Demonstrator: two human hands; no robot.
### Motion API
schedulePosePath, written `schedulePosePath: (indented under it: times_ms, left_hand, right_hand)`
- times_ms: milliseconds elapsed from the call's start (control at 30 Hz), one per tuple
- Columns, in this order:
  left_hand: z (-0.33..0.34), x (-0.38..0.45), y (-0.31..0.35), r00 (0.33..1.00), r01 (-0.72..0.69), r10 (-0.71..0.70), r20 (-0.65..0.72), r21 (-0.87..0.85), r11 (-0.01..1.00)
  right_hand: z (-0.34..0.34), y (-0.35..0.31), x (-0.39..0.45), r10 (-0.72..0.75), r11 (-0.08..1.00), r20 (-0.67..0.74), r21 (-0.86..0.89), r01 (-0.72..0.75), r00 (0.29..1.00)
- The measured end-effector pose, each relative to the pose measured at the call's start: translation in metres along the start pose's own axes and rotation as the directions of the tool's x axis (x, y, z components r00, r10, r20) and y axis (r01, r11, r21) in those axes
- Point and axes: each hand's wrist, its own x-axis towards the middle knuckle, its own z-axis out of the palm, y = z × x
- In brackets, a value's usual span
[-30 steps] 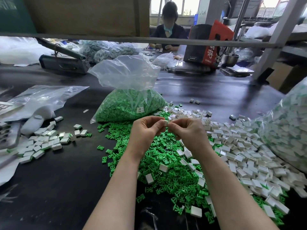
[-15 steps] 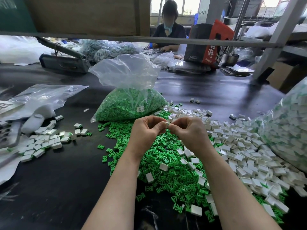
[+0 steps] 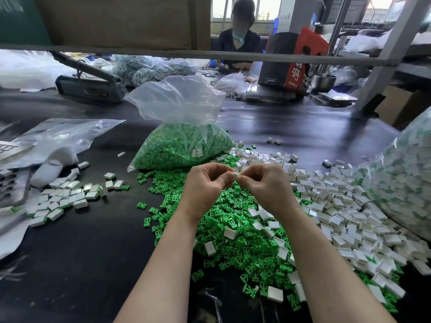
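My left hand (image 3: 205, 187) and my right hand (image 3: 265, 187) meet above the table, fingertips together, pinching one small white plastic piece (image 3: 235, 176) between them. Most of that piece is hidden by my fingers. Below my hands lies a heap of small green plastic clips (image 3: 233, 229) with a few white caps mixed in. A wide spread of white rectangular caps (image 3: 338, 206) covers the table to the right. A small group of assembled white-and-green pieces (image 3: 65, 199) lies at the left.
An open clear bag of green clips (image 3: 182, 145) stands just behind my hands. A large full bag of white pieces (image 3: 403, 183) bulges at the right edge. Flat plastic bags (image 3: 58, 136) lie at the left. A person sits across the black table (image 3: 93, 252).
My hands have stayed together in nearly the same place, fingers shifting slightly on the small white piece. Nothing else on the table has moved.
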Motion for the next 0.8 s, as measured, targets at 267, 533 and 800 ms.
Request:
schedulePosePath:
  times_ms: [267, 533, 800]
  left_hand:
    - [-0.0006, 0.0006, 0.0001, 1.0, -0.029, 0.029, 0.013, 0.058, 0.998]
    - [0.004, -0.0013, 0.0018, 0.999, 0.019, -0.023, -0.03, -0.134, 0.991]
    - [-0.0017, -0.0015, 0.0031, 0.999, 0.035, -0.027, 0.043, -0.195, 0.98]
  right_hand:
    - [0.0022, 0.0, -0.0013, -0.004, 1.0, -0.012, -0.012, 0.004, 1.0]
    - [0.0018, 0.0054, -0.0047, 0.119, 0.928, 0.042, 0.351, -0.126, 0.992]
    - [0.0033, 0.0017, -0.0053, 0.173, 0.864, 0.028, 0.475, -0.166, 0.985]
